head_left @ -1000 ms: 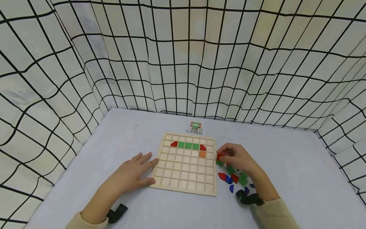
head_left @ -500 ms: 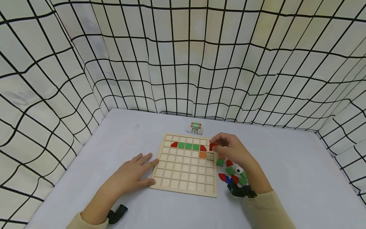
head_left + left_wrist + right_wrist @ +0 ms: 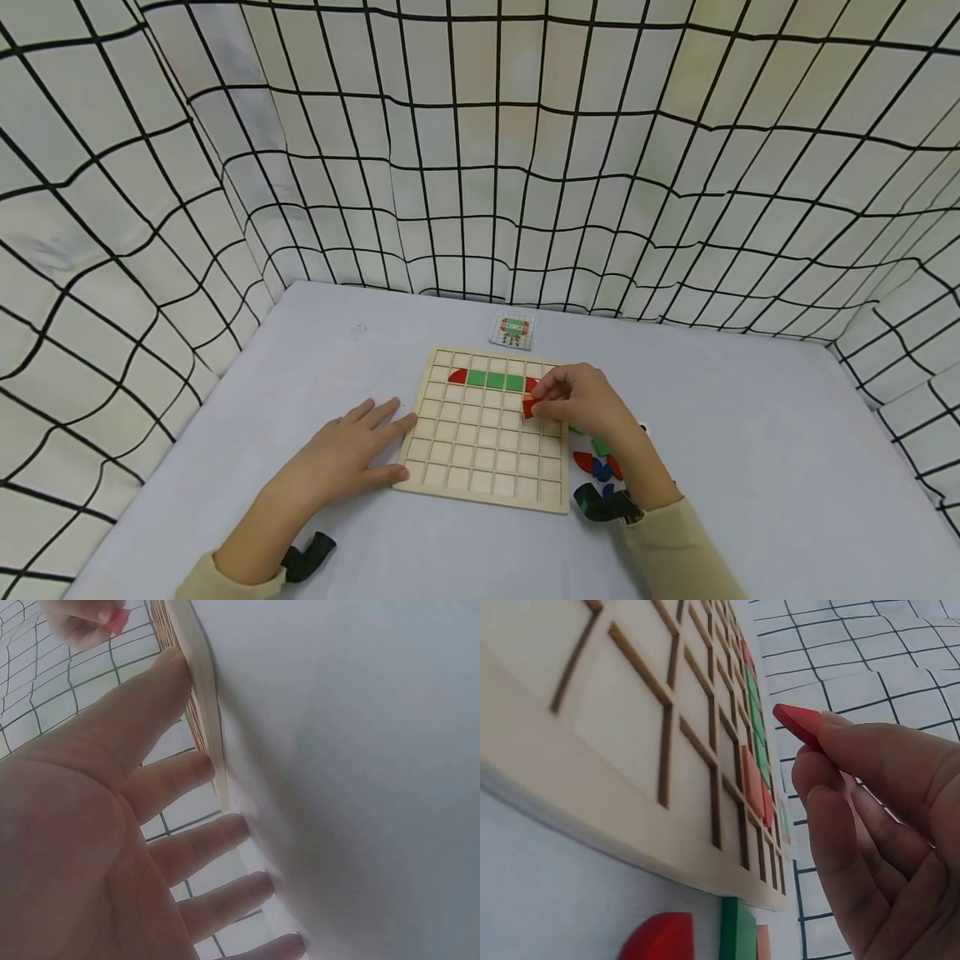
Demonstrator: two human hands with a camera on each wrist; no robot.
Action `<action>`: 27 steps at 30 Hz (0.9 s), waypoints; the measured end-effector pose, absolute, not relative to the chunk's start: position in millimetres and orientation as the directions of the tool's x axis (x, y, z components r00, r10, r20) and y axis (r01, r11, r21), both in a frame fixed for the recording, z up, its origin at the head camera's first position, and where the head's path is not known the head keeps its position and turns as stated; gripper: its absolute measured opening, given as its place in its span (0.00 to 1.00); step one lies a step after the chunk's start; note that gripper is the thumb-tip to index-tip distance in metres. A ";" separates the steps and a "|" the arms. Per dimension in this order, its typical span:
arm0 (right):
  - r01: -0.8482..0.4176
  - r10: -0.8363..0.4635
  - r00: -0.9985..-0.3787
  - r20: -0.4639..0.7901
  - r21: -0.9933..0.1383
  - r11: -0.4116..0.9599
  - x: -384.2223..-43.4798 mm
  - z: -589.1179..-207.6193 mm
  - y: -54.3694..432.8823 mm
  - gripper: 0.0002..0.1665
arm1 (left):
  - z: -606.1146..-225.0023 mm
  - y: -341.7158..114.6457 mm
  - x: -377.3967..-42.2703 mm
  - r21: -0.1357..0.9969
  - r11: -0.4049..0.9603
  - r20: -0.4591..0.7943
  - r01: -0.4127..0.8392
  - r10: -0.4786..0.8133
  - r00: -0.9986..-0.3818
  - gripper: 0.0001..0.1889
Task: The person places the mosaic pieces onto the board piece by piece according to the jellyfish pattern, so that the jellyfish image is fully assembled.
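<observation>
A wooden grid board [image 3: 480, 500] lies on the white table. Across one of its upper rows run green square tiles [image 3: 495, 381] with red quarter-round tiles [image 3: 457, 377] at the ends. My right hand [image 3: 588, 404] is over the board's right side and pinches a red tile [image 3: 799, 722] between thumb and fingers. In the right wrist view, an orange tile [image 3: 752, 780] sits in a cell just below the row; in the head view the hand and red tile mostly cover it. My left hand [image 3: 341, 458] lies flat with spread fingers, thumb and forefinger touching the board's left edge.
Loose red, green and blue pieces [image 3: 602, 471] lie right of the board, partly hidden under the right forearm. A small picture card [image 3: 513, 331] lies behind the board. Black grid netting [image 3: 495, 167] over white cloth encloses the table.
My right hand has carried the red tile from the loose pieces leftward, over the board's right edge to the cells below the row. My left hand stays put.
</observation>
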State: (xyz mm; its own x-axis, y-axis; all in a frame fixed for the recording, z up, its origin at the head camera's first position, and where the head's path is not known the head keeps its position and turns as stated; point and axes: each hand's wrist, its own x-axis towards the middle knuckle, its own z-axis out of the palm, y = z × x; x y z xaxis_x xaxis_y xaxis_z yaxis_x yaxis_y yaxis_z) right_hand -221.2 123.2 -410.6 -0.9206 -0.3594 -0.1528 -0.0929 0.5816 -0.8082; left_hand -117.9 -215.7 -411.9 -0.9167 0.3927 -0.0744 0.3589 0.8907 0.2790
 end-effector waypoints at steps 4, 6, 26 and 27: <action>-0.111 -0.368 -0.916 -0.160 -0.780 0.615 -220.0 -414.3 121.2 0.07 | -411.6 -215.8 -118.8 0.275 0.889 -0.071 0.365 0.398 -0.915 0.37; -0.117 -0.374 -0.912 -0.168 -0.767 0.631 -219.4 -415.4 121.1 0.07 | -411.3 -215.6 -119.1 0.274 0.889 -0.073 0.366 0.399 -0.914 0.37; -0.173 -0.424 -0.881 -0.209 -0.693 0.700 -217.8 -422.9 121.5 0.08 | -411.6 -215.7 -118.6 0.270 0.891 -0.073 0.365 0.397 -0.915 0.38; -0.175 -0.427 -0.879 -0.210 -0.691 0.701 -218.0 -422.7 121.7 0.08 | -412.2 -216.0 -118.7 0.269 0.891 -0.073 0.365 0.397 -0.915 0.38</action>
State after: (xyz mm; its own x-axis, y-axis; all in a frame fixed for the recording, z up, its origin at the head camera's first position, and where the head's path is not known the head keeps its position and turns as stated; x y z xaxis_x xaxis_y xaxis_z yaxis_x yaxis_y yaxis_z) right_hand -218.0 121.7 -422.7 -0.8794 -0.4271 -0.2102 -0.1752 0.7010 -0.6913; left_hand -118.7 -216.0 -412.2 -0.9151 0.3966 -0.0727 0.3649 0.8913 0.2691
